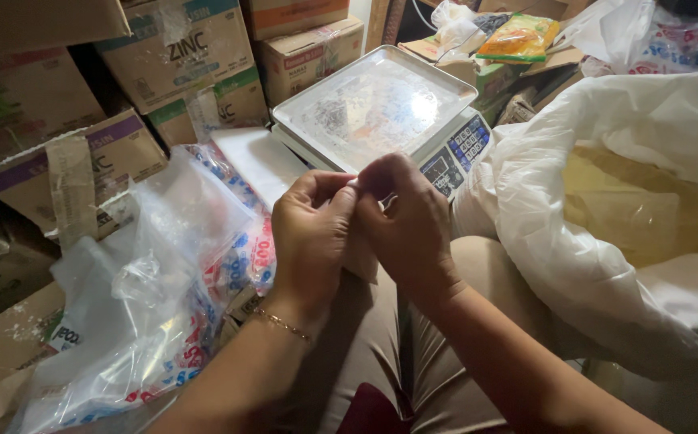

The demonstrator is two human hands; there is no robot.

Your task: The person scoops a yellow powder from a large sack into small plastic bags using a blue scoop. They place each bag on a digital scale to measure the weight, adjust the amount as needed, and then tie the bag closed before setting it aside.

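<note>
Item: small clear plastic bag (pixel 365 261), thin and nearly see-through, hanging between both hands above the lap, in front of the scale. Its top edge is pinched at the fingertips; its lower part shows only faintly below the hands, and any contents cannot be made out.

Left hand (pixel 310 237): grip clenched on the bag's top edge, thumb against forefinger; thin gold bracelet (pixel 283 325) at the wrist.

Right hand (pixel 408 225): grip likewise clenched on the same edge, knuckles touching the left hand.

Just beyond: digital weighing scale (pixel 381 108) with a bare steel pan and keypad front.

Right side: large white sack (pixel 598 233), mouth open, holding yellowish powder (pixel 638 205), leaning against the knee.

Left side: heap of clear printed bags (pixel 164 289); stacked cardboard cartons (pixel 164 56) behind.

Risks, as judged: the film is slick and limp, so a pinch this fine may slip and drop the bag into the lap. Pulling the two edges apart unevenly may tear it. The sack's slack open mouth sits near the right elbow; a nudge could spill powder.
</note>
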